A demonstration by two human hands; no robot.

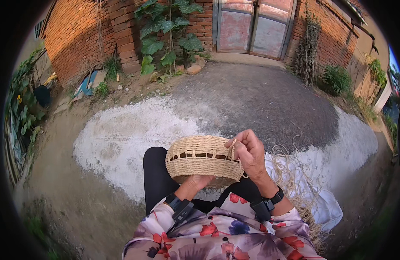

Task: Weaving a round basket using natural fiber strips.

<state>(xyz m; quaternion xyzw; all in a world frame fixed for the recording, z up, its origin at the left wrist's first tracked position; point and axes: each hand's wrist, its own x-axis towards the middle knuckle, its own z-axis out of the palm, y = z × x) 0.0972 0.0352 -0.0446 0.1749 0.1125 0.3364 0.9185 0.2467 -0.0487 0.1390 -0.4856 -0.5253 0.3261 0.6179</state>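
Basket point(200, 166), long axis left-right, opening perhaps toward the shirt point(228, 236).

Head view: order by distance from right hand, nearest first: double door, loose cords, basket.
1. Basket: over the lap, right at the right hand.
2. Loose cords: heaped to the person's right.
3. Double door: far ahead, between brick walls.

Bright sunlight strikes the left brick wall point(80, 30), leaving part shadowed. Fisheye distortion bends outer lines; corners vignette black.
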